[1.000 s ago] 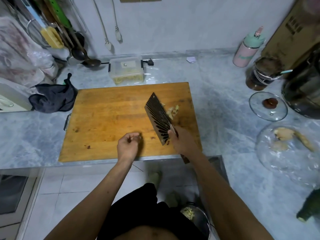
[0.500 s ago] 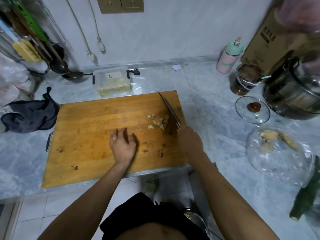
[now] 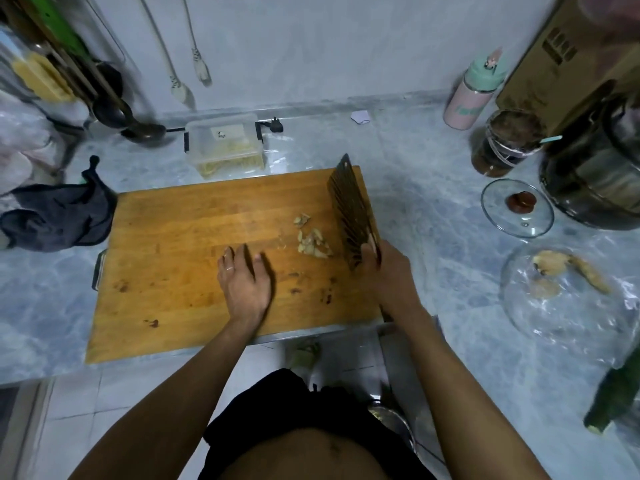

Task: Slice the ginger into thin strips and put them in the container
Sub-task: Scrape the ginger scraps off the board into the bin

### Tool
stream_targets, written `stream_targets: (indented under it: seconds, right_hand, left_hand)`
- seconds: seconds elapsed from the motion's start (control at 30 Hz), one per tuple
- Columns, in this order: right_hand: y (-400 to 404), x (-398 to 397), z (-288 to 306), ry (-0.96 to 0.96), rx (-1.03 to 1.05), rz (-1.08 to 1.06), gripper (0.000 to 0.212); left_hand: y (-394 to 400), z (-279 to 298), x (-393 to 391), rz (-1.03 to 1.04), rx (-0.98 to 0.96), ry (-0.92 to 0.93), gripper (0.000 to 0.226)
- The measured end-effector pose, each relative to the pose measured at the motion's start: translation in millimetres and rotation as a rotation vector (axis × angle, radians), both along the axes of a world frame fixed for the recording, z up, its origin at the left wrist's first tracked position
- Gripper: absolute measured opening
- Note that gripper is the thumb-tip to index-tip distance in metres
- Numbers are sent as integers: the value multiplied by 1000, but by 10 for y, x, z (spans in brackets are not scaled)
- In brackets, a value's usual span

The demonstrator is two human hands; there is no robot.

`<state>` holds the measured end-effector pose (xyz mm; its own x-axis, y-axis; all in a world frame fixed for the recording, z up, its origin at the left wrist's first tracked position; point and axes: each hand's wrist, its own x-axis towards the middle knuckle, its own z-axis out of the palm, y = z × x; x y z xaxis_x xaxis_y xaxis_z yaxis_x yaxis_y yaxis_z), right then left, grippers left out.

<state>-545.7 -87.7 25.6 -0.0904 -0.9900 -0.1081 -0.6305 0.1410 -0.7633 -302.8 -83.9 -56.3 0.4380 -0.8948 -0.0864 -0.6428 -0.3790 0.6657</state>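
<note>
A small pile of cut ginger pieces (image 3: 311, 239) lies on the wooden cutting board (image 3: 180, 258), right of its middle. My right hand (image 3: 388, 271) grips the handle of a dark cleaver (image 3: 351, 213), whose blade stands just right of the ginger. My left hand (image 3: 244, 278) rests flat on the board with its fingers straight, left of the pile and apart from it. A clear plastic container (image 3: 225, 145) with ginger strips inside stands on the counter behind the board.
A dark cloth (image 3: 59, 216) lies left of the board. To the right are a glass lid (image 3: 517, 207), a clear plastic bag with whole ginger (image 3: 561, 271), a jar (image 3: 505, 143), a pot (image 3: 595, 178) and a pink bottle (image 3: 472, 95). Ladles hang at the back left.
My left hand went from curled to flat on the board. The cleaver moved from left of the ginger to its right side, its flat now tilted into view.
</note>
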Motion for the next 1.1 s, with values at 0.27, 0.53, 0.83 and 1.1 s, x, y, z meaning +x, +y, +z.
stream_targets:
  seconds: [0.27, 0.53, 0.83, 1.1]
  right_hand:
    - [332, -338, -359, -627, 338, -242, 33]
    - [191, -310, -496, -411, 280, -113, 43]
    - [-318, -111, -699, -99, 221, 59, 40]
    - [28, -72, -870, -97, 262, 27, 45]
  left_hand:
    - [-201, 16, -6, -135, -23, -41, 58]
    - [-392, -6, -126, -182, 3, -186, 65]
    - [-429, -56, -188, -163, 5, -184, 67]
    - [-549, -49, -614, -102, -9, -83, 69]
